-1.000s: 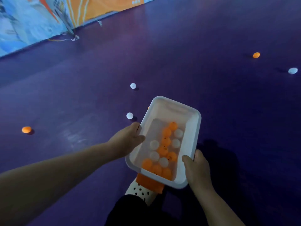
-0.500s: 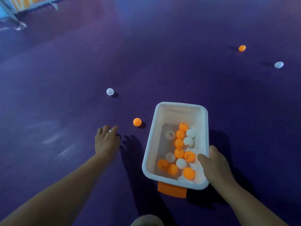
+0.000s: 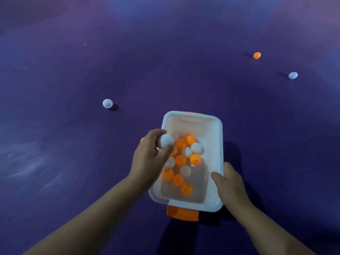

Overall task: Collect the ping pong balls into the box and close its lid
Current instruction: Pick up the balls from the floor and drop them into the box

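While our left hand (image 3: 150, 157) pinches a white ball (image 3: 165, 141) over the left edge of the white box (image 3: 213, 129), our right hand (image 3: 229, 183) grips the box's near right rim. Orange and white balls (image 3: 181, 160) sit inside it on the purple floor (image 3: 55, 144).

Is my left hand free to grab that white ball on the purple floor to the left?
Probably not yet: the left hand already holds a white ping pong ball over the white plastic box; nothing blocks the floor ball.
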Demonstrator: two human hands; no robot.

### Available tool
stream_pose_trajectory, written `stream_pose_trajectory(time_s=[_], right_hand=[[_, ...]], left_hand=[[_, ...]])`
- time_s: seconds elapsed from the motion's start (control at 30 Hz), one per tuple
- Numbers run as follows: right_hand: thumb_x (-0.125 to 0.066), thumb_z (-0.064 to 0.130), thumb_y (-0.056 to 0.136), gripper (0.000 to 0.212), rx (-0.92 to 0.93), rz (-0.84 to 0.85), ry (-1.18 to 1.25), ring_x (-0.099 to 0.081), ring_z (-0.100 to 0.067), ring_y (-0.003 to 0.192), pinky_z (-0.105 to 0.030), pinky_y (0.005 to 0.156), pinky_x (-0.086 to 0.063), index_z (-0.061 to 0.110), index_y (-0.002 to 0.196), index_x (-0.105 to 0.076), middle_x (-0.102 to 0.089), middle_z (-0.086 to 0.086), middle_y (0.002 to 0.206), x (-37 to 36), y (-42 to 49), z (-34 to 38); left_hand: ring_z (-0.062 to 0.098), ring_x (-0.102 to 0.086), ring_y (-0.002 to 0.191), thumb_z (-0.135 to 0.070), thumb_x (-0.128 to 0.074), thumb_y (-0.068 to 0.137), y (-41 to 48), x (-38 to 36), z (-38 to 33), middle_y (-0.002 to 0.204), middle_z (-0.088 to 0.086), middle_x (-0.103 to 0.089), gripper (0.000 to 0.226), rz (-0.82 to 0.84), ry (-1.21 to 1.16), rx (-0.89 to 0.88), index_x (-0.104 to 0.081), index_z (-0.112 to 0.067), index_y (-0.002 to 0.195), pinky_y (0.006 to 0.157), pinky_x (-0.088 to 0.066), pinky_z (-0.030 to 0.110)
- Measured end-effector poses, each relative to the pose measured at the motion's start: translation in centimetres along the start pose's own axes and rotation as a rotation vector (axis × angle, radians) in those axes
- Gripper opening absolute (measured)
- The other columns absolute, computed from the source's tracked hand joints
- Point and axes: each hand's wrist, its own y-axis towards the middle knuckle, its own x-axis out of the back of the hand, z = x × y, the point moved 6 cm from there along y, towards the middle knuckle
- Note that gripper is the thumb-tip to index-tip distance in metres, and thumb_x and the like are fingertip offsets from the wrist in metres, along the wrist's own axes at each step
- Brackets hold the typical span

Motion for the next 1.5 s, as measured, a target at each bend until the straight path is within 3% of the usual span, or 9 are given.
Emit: stream_pose_trajectory(time_s=[0.13, 0.3, 0.57, 0.7, 0.83, 0.97, 1.17, 1.4, 1.5], right_hand=[[-0.052, 0.016, 0.088, 0.006, 0.002, 0.002, 0.008, -0.058, -0.019, 0.074, -0.03, 0.058, -0.045, 0.018, 0.083, -0.051, -0.06, -0.002, 0.082, 0.0, 0.1, -0.3], [-0.052, 0.016, 0.088, 0.003, -0.028, 0.006, 0.008, -0.06, -0.02, 0.075, -0.032, 0.061, -0.048, 0.014, 0.087, -0.052, -0.062, -0.004, 0.084, -0.1, 0.3, -0.9], [-0.053, 0.015, 0.086, 0.003, -0.045, -0.019, -0.056, -0.061, -0.021, 0.076, -0.032, 0.061, -0.05, 0.012, 0.088, -0.053, -0.063, -0.004, 0.084, 0.1, 0.8, -1.7], [-0.057, 0.019, 0.087, 0.003, -0.053, -0.039, -0.06, -0.061, -0.014, 0.074, -0.027, 0.058, -0.05, 0.017, 0.086, -0.054, -0.063, 0.001, 0.083, 0.3, 0.8, -1.8], [-0.057, 0.027, 0.086, 0.006, -0.1, -0.019, -0.108, -0.062, -0.012, 0.073, -0.026, 0.057, -0.046, 0.023, 0.083, -0.057, -0.064, 0.004, 0.081, 0.3, 1.0, -1.8], [-0.057, 0.022, 0.086, 0.008, -0.045, -0.032, -0.039, -0.062, -0.015, 0.071, -0.027, 0.057, -0.046, 0.018, 0.079, -0.06, -0.066, 0.001, 0.078, -0.2, 0.9, -0.4], [-0.056, 0.019, 0.086, 0.009, 0.004, -0.009, 0.029, -0.061, -0.017, 0.07, -0.028, 0.058, -0.046, 0.016, 0.079, -0.06, -0.065, -0.002, 0.077, -2.5, 2.0, 3.5], [-0.055, 0.021, 0.087, 0.009, 0.039, 0.075, -0.068, -0.065, -0.021, 0.078, -0.04, 0.068, -0.054, 0.016, 0.086, -0.062, -0.067, -0.003, 0.083, -6.4, 5.7, 7.4], [-0.055, 0.02, 0.086, 0.009, 0.074, 0.093, -0.098, -0.064, -0.021, 0.077, -0.039, 0.068, -0.054, 0.016, 0.083, -0.061, -0.067, -0.003, 0.083, -8.1, 7.7, 9.6]], left_hand=[[0.001, -0.048, 0.096, -0.045, -0.056, 0.086, 0.5, -2.3, -1.0, 0.109, -0.024, -0.047, 0.042, 0.117, 0.242, -0.139, -0.05, -0.033, 0.125, 0.071, -0.039, 0.017], [0.023, -0.054, 0.106, -0.01, -0.043, 0.09, 4.5, 0.2, 5.4, 0.113, 0.001, -0.061, 0.032, -0.199, 0.111, 0.11, -0.059, -0.017, 0.118, 0.084, -0.049, 0.039], [0.029, -0.019, 0.134, -0.001, -0.044, 0.085, 6.0, -3.3, 12.1, 0.147, 0.003, -0.033, 0.053, 0.257, 0.695, 0.104, -0.05, -0.025, 0.132, 0.099, -0.037, 0.042], [0.03, -0.035, 0.113, 0.004, -0.035, 0.086, 5.5, -2.1, 12.9, 0.128, 0.011, -0.041, 0.053, 0.111, 0.614, 0.17, -0.049, -0.02, 0.132, 0.076, -0.042, 0.036], [0.026, -0.054, 0.092, -0.026, -0.043, 0.094, 5.4, -0.3, 11.5, 0.12, 0.01, -0.05, 0.036, -0.022, 0.349, 0.323, -0.046, -0.024, 0.13, 0.069, -0.042, 0.035], [0.005, -0.055, 0.082, -0.034, -0.055, 0.09, 3.5, 1.6, 3.7, 0.097, -0.013, -0.056, 0.028, -0.157, -0.015, 0.083, -0.049, -0.032, 0.117, 0.064, -0.042, 0.022], [-0.002, -0.048, 0.097, -0.036, -0.06, 0.084, 3.9, 2.5, -0.3, 0.106, -0.024, -0.052, 0.041, 0.003, 0.129, -0.14, -0.05, -0.035, 0.124, 0.073, -0.041, 0.019], [0.017, -0.056, 0.096, -0.015, -0.052, 0.086, 11.9, 9.4, 7.3, 0.101, -0.004, -0.059, 0.022, -0.333, 0.105, 0.121, -0.059, -0.013, 0.107, 0.065, -0.037, 0.019], [0.033, -0.045, 0.114, -0.013, -0.047, 0.089, 15.6, 10.5, 11.6, 0.117, 0.011, -0.053, 0.029, -0.263, 0.353, 0.222, -0.054, -0.007, 0.117, 0.084, -0.039, 0.032]])
